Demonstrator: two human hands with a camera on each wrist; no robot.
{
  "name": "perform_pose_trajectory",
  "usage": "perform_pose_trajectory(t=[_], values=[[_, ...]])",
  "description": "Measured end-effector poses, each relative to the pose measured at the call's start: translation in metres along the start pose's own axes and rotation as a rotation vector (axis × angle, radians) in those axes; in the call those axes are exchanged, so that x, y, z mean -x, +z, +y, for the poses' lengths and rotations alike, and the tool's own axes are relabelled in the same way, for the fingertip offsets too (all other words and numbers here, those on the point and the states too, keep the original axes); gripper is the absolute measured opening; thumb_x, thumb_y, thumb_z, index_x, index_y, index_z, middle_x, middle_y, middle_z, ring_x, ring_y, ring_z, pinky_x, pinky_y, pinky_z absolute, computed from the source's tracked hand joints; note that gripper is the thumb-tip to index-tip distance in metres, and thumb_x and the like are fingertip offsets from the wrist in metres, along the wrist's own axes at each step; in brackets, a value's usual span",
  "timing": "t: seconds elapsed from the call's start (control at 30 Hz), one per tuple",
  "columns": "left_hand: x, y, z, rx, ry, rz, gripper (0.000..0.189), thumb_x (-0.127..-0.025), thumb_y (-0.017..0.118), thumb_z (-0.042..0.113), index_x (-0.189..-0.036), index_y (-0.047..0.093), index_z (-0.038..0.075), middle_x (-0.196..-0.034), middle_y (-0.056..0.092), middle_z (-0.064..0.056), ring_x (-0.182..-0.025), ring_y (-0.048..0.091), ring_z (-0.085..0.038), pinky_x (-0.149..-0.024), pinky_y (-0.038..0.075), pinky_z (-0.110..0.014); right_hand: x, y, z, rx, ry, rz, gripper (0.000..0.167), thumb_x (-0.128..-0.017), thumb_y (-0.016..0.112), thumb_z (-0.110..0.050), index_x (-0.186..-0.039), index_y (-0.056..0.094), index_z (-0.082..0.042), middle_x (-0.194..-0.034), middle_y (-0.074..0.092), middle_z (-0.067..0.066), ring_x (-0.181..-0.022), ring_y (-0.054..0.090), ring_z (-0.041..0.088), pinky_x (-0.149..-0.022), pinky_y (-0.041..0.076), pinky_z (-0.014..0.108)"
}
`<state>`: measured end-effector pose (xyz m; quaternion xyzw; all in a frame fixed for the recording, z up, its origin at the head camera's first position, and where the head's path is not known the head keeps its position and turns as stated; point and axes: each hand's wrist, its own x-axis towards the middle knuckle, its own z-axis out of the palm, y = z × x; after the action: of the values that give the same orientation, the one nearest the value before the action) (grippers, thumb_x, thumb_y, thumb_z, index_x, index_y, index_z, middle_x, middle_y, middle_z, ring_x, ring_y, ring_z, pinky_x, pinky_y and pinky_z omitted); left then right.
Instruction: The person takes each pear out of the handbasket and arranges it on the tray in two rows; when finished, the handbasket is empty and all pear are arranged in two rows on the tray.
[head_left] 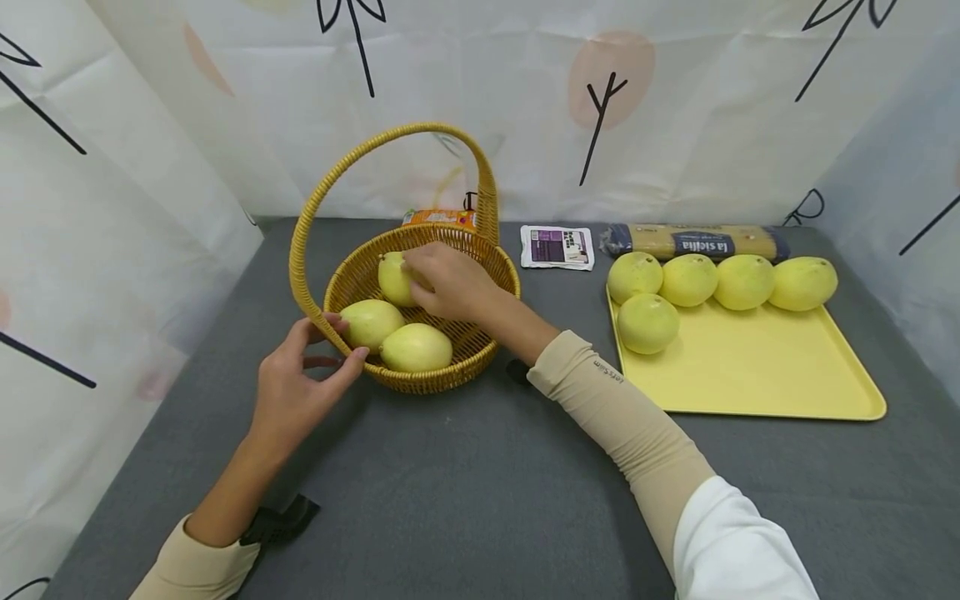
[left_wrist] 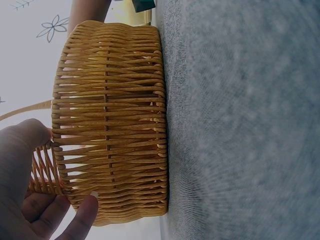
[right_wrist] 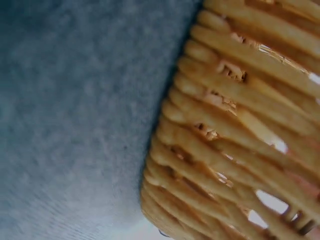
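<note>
A woven wicker basket (head_left: 420, 382) with a tall arched handle stands on the grey table, three pale yellow-green fruits inside it. My left hand (head_left: 294, 379) grips the basket's left rim at the foot of the handle, thumb on the near side and fingers behind. In the left wrist view, that hand (left_wrist: 25, 172) pinches the wicker rim. Reaching over the right rim, my right hand (head_left: 452, 282) holds the rear fruit (head_left: 395, 279) in curled fingers. Two more fruits, a left one (head_left: 371, 324) and a front one (head_left: 416, 347), lie before it. Basket weave fills the right wrist view.
To the right, a yellow tray (head_left: 772, 367) carries several similar fruits (head_left: 648, 323) along its back and left edges. Behind it lies a spaghetti packet (head_left: 701, 242), next to a white-and-purple sachet (head_left: 557, 247). An orange package (head_left: 440, 217) sits behind the basket, near the cloth backdrop (head_left: 517, 100).
</note>
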<state>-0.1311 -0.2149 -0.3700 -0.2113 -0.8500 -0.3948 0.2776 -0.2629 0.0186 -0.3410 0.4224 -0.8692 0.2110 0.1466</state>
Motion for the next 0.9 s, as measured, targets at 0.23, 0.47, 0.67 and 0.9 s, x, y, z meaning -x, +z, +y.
perform_pose_trajectory(t=[0.23,0.47,0.67,0.9], values=[[0.0000,-0.0005,0.0006,-0.001,0.002,-0.005,0.043,-0.081,0.082,0.006,-0.118,0.062,-0.001,-0.119,0.067,-0.005,-0.100,0.068,-0.025,-0.069,0.055,-0.012,0.0020,0.0015,0.0023,-0.024,-0.006,0.029,0.044,-0.095,0.064,-0.013,-0.137,0.057,-0.003,-0.119,0.057,0.016,-0.101,0.054,0.027,-0.086,0.047,0.036],[-0.0002,-0.0004,0.0005,-0.002,-0.001,-0.008,0.043,-0.081,0.082,0.006,-0.119,0.061,-0.001,-0.119,0.066,-0.005,-0.101,0.068,-0.025,-0.070,0.054,-0.011,0.0015,0.0020,0.0043,-0.125,0.051,-0.085,0.061,-0.097,0.064,-0.019,-0.152,0.041,-0.004,-0.152,0.039,0.019,-0.139,0.038,0.031,-0.115,0.033,0.037],[-0.0001,-0.0002,0.0009,0.000,0.001,-0.006,0.043,-0.081,0.082,0.006,-0.119,0.061,-0.001,-0.119,0.066,-0.005,-0.101,0.068,-0.025,-0.069,0.055,-0.013,0.0002,0.0019,0.0046,-0.134,0.097,-0.144,0.066,-0.095,0.070,-0.024,-0.151,0.040,-0.007,-0.140,0.049,0.015,-0.121,0.052,0.025,-0.100,0.045,0.035],[-0.0003,-0.0001,0.0015,0.001,0.001,-0.004,0.043,-0.081,0.082,0.006,-0.118,0.062,0.000,-0.120,0.067,-0.005,-0.101,0.068,-0.025,-0.070,0.054,-0.012,0.0018,0.0001,0.0018,-0.118,0.147,-0.087,0.068,-0.091,0.077,-0.029,-0.149,0.045,-0.011,-0.129,0.053,0.012,-0.101,0.055,0.021,-0.081,0.050,0.036]])
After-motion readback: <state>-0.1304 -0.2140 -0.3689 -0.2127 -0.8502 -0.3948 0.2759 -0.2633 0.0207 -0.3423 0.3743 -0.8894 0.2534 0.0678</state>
